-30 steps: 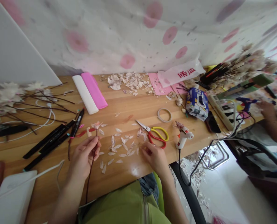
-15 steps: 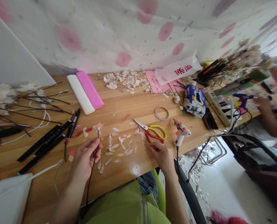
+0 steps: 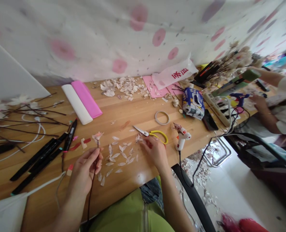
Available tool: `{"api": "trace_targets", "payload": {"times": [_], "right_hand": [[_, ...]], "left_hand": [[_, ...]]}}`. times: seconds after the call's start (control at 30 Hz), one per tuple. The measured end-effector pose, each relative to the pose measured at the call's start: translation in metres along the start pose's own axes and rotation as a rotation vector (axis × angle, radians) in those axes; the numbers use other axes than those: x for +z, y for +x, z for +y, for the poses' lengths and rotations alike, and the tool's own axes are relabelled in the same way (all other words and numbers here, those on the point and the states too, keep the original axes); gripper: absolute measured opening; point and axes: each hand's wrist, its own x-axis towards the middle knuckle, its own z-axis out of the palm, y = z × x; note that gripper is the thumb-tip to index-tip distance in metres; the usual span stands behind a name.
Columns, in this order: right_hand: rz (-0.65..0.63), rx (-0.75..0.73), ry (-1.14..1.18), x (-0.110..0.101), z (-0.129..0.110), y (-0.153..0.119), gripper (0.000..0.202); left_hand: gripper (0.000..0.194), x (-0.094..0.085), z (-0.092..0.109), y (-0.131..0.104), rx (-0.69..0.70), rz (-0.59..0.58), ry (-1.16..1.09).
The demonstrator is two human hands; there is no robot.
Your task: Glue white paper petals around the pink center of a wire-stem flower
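My left hand [image 3: 86, 169] is closed around the thin dark stem of a paper flower [image 3: 97, 137], whose pale pink petals stand just above my fingers. My right hand [image 3: 156, 153] reaches across the scissors [image 3: 162, 137] and partly hides their red handle; the yellow handle shows behind it. Its fingers look slightly apart, with the tips at a small cluster of pale petals [image 3: 138, 138]; whether they touch a petal I cannot tell. Between the two hands, several loose white petals [image 3: 122, 154] are scattered on the wooden table [image 3: 123, 190].
Right of my hand stands a glue gun [image 3: 182, 138], its cord running off the table edge. Nearby are a tape roll [image 3: 161, 118] and a wipes pack [image 3: 193, 103]. Black markers [image 3: 38, 158] and twigs lie left. A co-worker's arm [image 3: 265, 109] shows at far right.
My right hand has moved left and forward, from beside the red scissor handle to the petal cluster. My left hand still holds the flower upright. The view has shifted slightly.
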Motion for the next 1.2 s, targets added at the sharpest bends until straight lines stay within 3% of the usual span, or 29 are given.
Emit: {"api": "trace_targets", "payload": {"times": [0.23,0.47,0.77,1.03,1.2], "right_hand": [[-0.098,-0.070,-0.039,0.007,-0.014,0.000,0.003],[-0.041,0.055,-0.073,0.009,-0.010,-0.001,0.015],[-0.099,0.037,-0.083,0.015,-0.002,0.008,0.020],[-0.049,0.000,0.034,0.009,-0.004,0.005,0.011],[-0.021,0.004,0.209,0.000,-0.008,0.001,0.016]], "left_hand": [[0.045,-0.010,-0.005,-0.002,0.006,0.009,-0.011],[0.042,-0.006,-0.004,0.000,-0.008,-0.027,0.013],[0.041,-0.008,-0.004,-0.001,-0.004,-0.020,-0.001],[0.043,-0.008,-0.003,0.000,-0.015,-0.029,0.000],[0.045,-0.007,-0.001,0.002,-0.015,-0.031,0.004]]}}
